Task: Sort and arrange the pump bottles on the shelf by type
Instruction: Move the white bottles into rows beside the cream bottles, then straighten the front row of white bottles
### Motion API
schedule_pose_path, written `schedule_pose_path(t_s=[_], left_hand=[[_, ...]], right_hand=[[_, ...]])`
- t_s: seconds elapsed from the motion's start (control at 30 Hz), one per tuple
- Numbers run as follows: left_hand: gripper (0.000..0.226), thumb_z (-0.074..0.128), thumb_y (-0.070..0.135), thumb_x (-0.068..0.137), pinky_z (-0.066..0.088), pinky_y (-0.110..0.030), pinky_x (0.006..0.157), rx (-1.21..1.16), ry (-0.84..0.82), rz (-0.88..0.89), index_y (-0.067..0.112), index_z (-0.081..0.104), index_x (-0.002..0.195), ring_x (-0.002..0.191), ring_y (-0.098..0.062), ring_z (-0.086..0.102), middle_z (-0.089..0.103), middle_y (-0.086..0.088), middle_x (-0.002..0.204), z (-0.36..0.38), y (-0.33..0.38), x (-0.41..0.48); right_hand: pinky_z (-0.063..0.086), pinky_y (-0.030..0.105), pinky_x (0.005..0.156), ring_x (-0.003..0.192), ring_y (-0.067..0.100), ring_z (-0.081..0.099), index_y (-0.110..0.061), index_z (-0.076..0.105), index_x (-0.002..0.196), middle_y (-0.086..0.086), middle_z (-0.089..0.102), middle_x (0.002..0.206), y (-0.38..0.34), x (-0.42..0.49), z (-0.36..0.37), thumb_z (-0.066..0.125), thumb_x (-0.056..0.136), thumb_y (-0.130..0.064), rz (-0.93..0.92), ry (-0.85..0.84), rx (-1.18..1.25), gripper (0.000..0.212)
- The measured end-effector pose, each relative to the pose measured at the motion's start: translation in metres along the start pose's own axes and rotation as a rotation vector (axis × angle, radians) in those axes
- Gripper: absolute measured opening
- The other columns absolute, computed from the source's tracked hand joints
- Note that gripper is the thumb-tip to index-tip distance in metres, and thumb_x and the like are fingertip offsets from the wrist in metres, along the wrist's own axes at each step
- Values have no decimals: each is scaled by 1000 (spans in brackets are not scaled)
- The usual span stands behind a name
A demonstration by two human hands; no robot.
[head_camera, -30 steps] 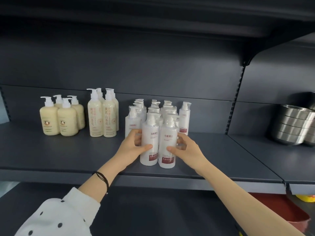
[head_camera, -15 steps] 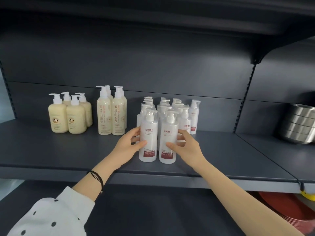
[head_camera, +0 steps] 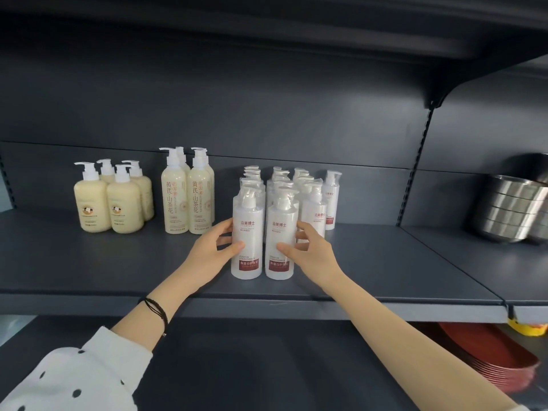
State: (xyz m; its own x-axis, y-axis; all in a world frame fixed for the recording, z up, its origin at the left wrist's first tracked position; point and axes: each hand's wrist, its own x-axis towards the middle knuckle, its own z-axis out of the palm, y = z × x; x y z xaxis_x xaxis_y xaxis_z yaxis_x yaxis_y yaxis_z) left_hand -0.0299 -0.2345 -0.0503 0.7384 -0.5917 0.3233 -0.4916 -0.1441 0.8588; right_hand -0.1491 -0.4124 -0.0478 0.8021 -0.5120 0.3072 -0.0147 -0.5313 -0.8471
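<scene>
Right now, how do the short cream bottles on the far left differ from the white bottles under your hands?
The short cream bottles are squat, rounded and yellowish; the white bottles are slim, taller cylinders. The cream ones carry a small round emblem, the white ones a dark red band. Left hand and right hand touch only the white. All stand upright with pumps.

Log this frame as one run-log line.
phase: aligning white bottles | left hand: on front-left white bottle | right hand: on front-right white bottle | both upright on shelf

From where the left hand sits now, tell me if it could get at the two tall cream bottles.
Probably yes. The left hand rests on the front white bottle, and only bare shelf lies between it and the tall cream bottles.
</scene>
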Motion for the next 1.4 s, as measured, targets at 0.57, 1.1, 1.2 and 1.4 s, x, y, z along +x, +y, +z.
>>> schedule_pose_path(t_s=[0.57, 1.1, 1.2, 1.4], left_hand=[[64, 67, 35, 86, 47, -35, 94, 251, 242, 76, 19, 37, 140, 120, -17, 50, 46, -1, 139, 14, 35, 1], [26, 79, 37, 74, 44, -18, 71, 622, -8, 29, 25, 71, 96, 91, -7, 62, 68, 8, 94, -8, 114, 74], [24, 80, 39, 72, 48, -20, 77, 610, -167, 19, 29, 73, 92, 90, -6, 66, 71, 10, 92, -20, 114, 87], [31, 74, 52, 68, 54, -28, 77, 557, -314, 56, 29, 75, 90, 94, -17, 68, 74, 10, 96, -30, 119, 95]], right_hand=[[49, 25, 85, 99, 10, 61, -22, 62, 118, -7, 64, 112, 49, 6, -96, 60, 90, -27, -109, -84, -454, 28], [53, 38, 86, 99, 18, 62, -28, 56, 120, -9, 59, 107, 54, 90, -149, 60, 86, -36, -134, -202, -597, 35], [53, 37, 86, 97, 16, 61, -30, 54, 121, -7, 59, 110, 58, 121, -148, 62, 84, -41, -107, -178, -611, 39], [49, 36, 86, 103, 22, 55, -16, 47, 131, 3, 58, 117, 76, 179, -141, 68, 85, -32, 52, -55, -431, 53]])
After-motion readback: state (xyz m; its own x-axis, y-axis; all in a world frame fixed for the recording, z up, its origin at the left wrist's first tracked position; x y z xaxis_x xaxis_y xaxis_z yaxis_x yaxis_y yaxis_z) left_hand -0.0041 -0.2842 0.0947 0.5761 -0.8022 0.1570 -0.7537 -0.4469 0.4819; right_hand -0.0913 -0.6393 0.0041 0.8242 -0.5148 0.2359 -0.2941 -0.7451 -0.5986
